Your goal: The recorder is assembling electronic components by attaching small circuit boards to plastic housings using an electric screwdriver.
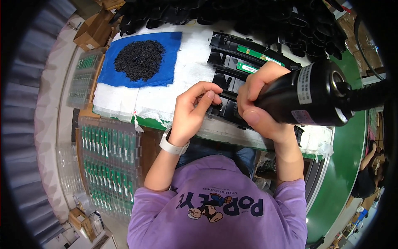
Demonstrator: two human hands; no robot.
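My right hand is wrapped around a thick black electric screwdriver, tilted over a row of long black plastic housings. Its tip is hidden behind my hand. My left hand hovers at the near-left end of the housings, thumb and fingertips pinched together; anything between them is too small to make out. In the farther housings lie narrow green circuit boards. A round heap of small black screws rests on a blue sheet, left of the housings.
White matting covers the bench. Many black plastic parts are piled along its far side. Clear trays of green boards stand at the left. A green surface runs along the right, with a person beyond it.
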